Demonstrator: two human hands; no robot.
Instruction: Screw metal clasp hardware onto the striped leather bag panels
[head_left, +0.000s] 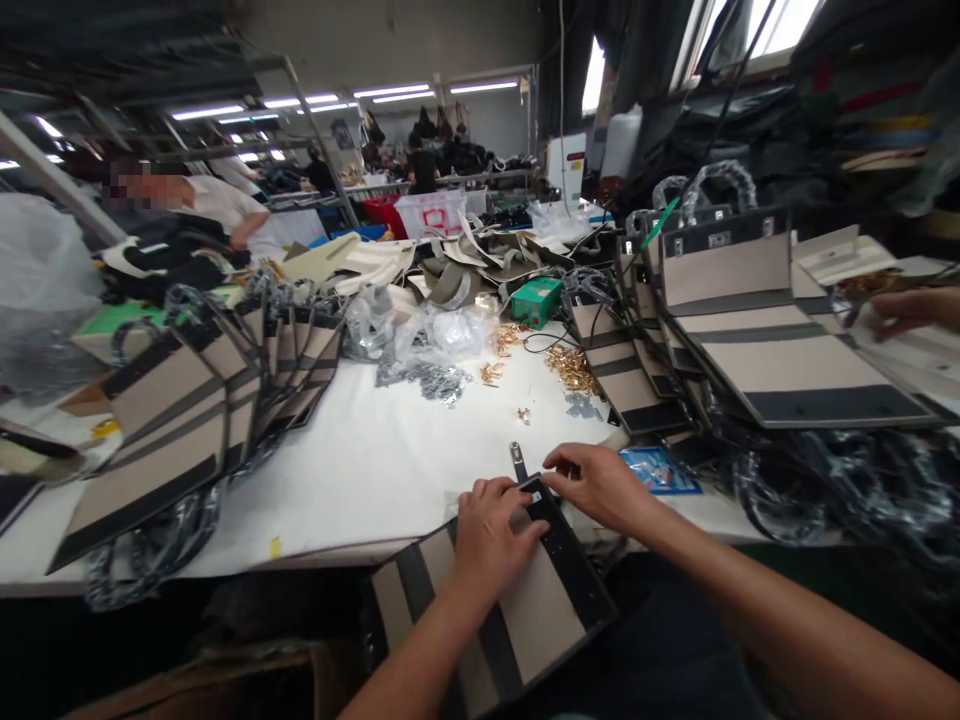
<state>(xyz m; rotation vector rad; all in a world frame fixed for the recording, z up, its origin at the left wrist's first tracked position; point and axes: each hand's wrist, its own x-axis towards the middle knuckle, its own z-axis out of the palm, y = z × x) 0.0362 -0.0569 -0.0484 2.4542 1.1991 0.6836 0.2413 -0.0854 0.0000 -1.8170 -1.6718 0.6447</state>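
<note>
A beige and black panel (pixel 536 610) lies tilted over the table's front edge. My left hand (pixel 491 535) rests on its upper part, fingers spread. Beyond that hand, a dark strap with a metal tip (pixel 516 458) sticks out from the panel's top edge. My right hand (pixel 592 483) is at the panel's top corner, thumb and fingertips brought close together; anything between them is too small to make out. Small gold metal pieces (pixel 570 370) lie in a pile farther back on the white table (pixel 360 450).
Stacks of similar panels with plastic-wrapped handles stand at the left (pixel 172 400) and right (pixel 795 365). A green box (pixel 536 302), clear plastic bags (pixel 457 330) and a blue packet (pixel 660 470) lie on the table. Another person's hand (pixel 911 310) is at the far right; a person sits back left.
</note>
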